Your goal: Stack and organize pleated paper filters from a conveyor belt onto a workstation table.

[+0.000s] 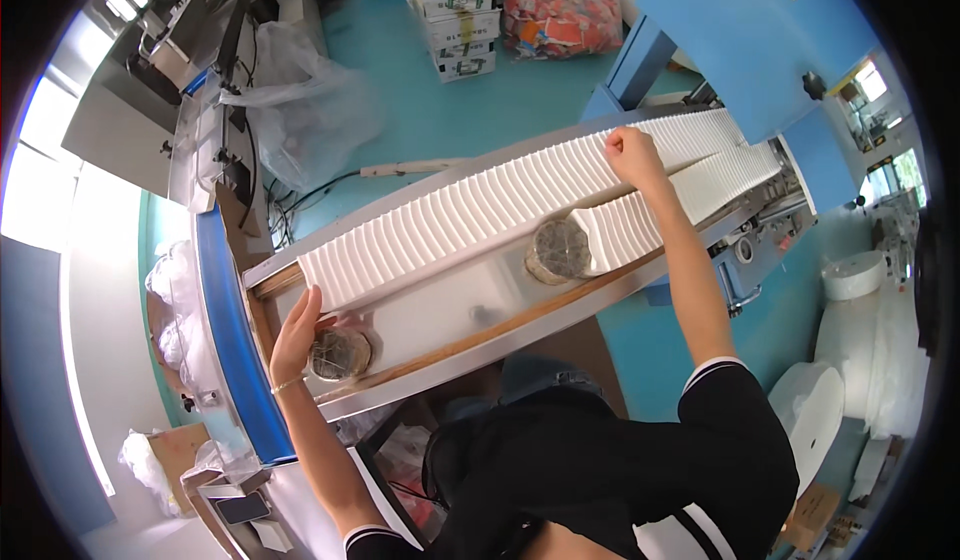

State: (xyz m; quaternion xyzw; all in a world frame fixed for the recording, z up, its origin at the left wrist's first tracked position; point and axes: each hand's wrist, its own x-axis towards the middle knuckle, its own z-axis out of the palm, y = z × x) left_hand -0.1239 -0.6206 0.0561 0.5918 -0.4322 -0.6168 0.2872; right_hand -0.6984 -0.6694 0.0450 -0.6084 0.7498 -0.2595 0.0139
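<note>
A long row of thin white folded pieces (450, 215), packed side by side like ribs, runs along a metal-edged tray (440, 320). My left hand (297, 335) lies with its fingers stretched out against the row's left end. Right beside it stands a grey round cylinder (341, 354) with criss-crossed lines on top. My right hand (637, 158) is closed over the top of the long row, farther right; whatever its curled fingers grip is hidden. A second, shorter white row (622, 232) lies nearer me, with a similar grey cylinder (558, 251) at its left end.
Blue machine housing (760, 40) rises at the tray's right end. A blue-edged surface (235, 330) borders its left end. Beyond lie stacked white cartons (462, 25), a bag of orange-red packets (562, 15) and clear plastic film (290, 100). Large white rolls (808, 405) stand at right.
</note>
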